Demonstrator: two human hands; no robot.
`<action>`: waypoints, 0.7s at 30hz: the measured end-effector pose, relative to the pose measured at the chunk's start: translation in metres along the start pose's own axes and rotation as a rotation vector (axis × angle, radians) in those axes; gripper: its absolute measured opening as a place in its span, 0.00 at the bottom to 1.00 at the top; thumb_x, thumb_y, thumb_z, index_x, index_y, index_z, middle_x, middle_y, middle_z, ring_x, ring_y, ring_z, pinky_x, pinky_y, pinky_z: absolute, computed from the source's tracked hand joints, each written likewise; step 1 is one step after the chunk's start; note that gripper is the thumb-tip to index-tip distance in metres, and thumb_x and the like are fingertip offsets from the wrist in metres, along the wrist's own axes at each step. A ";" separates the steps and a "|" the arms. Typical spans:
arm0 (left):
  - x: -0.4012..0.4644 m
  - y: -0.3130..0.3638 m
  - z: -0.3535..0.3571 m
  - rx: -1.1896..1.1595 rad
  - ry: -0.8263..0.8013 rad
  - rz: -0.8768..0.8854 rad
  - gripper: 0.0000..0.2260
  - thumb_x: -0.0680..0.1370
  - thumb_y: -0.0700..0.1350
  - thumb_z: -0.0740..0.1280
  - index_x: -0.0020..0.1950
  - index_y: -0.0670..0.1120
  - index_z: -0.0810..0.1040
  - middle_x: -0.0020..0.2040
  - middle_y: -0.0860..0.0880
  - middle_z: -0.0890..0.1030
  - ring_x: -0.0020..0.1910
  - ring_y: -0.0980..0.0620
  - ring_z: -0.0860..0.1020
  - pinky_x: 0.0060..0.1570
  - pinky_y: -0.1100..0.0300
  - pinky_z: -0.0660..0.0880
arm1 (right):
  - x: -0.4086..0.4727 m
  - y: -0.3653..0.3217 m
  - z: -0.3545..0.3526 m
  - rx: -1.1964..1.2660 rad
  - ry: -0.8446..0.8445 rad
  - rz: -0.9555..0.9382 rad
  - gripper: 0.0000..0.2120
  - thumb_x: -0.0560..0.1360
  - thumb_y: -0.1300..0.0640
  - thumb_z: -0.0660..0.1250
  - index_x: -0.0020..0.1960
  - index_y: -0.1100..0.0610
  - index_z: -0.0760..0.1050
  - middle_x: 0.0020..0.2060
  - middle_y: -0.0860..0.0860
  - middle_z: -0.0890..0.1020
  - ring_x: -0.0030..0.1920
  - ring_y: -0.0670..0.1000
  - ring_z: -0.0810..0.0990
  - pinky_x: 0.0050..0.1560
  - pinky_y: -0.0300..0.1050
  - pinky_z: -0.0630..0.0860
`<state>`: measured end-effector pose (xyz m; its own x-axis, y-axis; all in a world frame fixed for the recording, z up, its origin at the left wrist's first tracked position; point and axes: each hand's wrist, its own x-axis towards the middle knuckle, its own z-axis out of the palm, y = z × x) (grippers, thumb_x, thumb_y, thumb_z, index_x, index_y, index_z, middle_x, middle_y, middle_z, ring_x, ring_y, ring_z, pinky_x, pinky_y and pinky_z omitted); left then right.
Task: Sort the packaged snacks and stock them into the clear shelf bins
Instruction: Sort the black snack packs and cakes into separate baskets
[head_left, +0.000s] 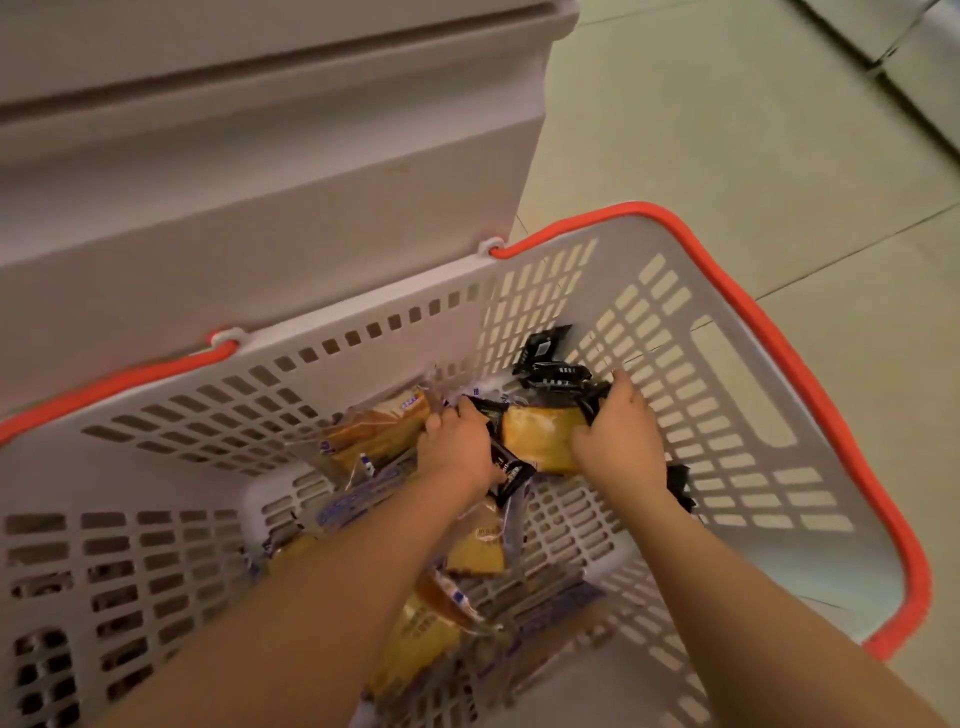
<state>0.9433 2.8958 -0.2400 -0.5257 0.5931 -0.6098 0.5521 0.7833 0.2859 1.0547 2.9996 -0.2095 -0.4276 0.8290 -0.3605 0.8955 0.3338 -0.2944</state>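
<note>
Both hands down in the basket (737, 364), grey slotted plastic with an orange rim, which fills the lower frame and sits on the floor (727, 130). Floor is pale beige tile, grout lines running at 2–3 o'clock. Pressed against the basket's far wall, from 9 to 12 o'clock, is a plain grey-white cabinet (260, 182) with a horizontal seam near its top. More pale units (914, 57) at the 1–2 o'clock corner, blurred, can't tell what they are. Left hand (457, 447) has its fingers curled over a bunch of black packs (511, 470), and right hand (621, 436) has its fingers curled around the other end of the same bunch, thumb side on a yellow pack (540, 439) held between the two hands. How many packs are in each grip can't be made out. More black packs (550, 364) are piled at the basket's far corner, just at 12 o'clock of the hands. Clear-wrapped yellow cakes with blue print (379, 436) lie at 9 o'clock of the left hand, others (475, 545) are on the basket bottom between the forearms, and a further heap (421, 639) is near 6 o'clock, motion-blurred. Basket bottom is the same slotted grey, visible under the right wrist.
</note>
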 end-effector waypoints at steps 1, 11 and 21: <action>0.001 0.000 0.001 -0.005 0.009 -0.019 0.40 0.69 0.54 0.74 0.72 0.41 0.57 0.69 0.42 0.66 0.66 0.42 0.65 0.63 0.50 0.66 | 0.003 -0.002 -0.003 -0.017 0.034 -0.066 0.34 0.73 0.59 0.62 0.74 0.59 0.52 0.68 0.59 0.67 0.66 0.60 0.67 0.65 0.55 0.68; 0.003 -0.015 0.000 -0.188 -0.085 -0.093 0.28 0.68 0.53 0.74 0.65 0.47 0.70 0.62 0.45 0.73 0.62 0.43 0.69 0.59 0.52 0.68 | 0.043 -0.025 0.014 0.013 -0.134 -0.241 0.42 0.73 0.59 0.67 0.76 0.62 0.44 0.73 0.59 0.59 0.72 0.59 0.60 0.71 0.49 0.59; -0.011 -0.032 -0.015 -0.589 -0.074 0.177 0.20 0.71 0.43 0.73 0.59 0.46 0.71 0.50 0.52 0.76 0.39 0.63 0.75 0.33 0.75 0.71 | 0.049 -0.020 0.024 -0.317 -0.248 -0.253 0.34 0.70 0.46 0.71 0.67 0.59 0.61 0.60 0.57 0.73 0.59 0.60 0.73 0.55 0.52 0.72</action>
<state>0.9219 2.8674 -0.2310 -0.4010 0.7254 -0.5594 0.1656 0.6580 0.7346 1.0132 3.0226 -0.2430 -0.6190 0.5850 -0.5241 0.7367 0.6638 -0.1292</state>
